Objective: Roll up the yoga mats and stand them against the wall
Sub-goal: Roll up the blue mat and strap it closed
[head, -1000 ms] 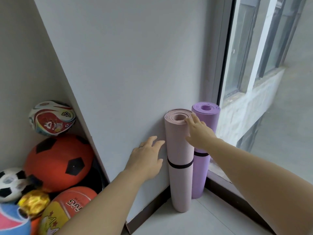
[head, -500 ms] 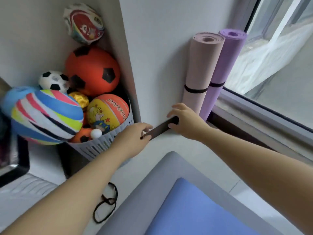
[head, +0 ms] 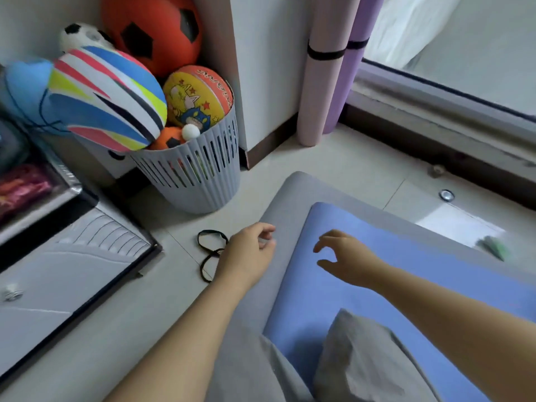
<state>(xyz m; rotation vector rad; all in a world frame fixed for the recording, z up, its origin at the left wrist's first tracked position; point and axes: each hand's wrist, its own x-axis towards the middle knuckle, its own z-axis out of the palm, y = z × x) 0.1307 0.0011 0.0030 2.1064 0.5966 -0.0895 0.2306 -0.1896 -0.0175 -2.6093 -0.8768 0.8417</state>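
Observation:
A rolled pink mat (head: 319,91) and a rolled purple mat (head: 346,82) stand upright against the wall, each bound by a black strap. A blue mat (head: 348,288) lies flat on top of a grey mat (head: 287,198) on the floor. My left hand (head: 249,253) hovers over the grey mat's left edge with fingers loosely curled, holding nothing. My right hand (head: 345,259) hovers above the blue mat's near corner, thumb and fingers spread apart, empty. Two black elastic straps (head: 210,250) lie on the floor just left of my left hand.
A grey slatted basket (head: 197,169) full of balls stands left of the wall corner. A dark-framed panel (head: 66,271) lies on the floor at left. The window sill and frame (head: 441,117) run along the right. My grey-trousered knee (head: 359,358) is on the mat.
My view dropped from the standing mats to the floor. Both hands left the pink mat and came down over the flat blue and grey mats.

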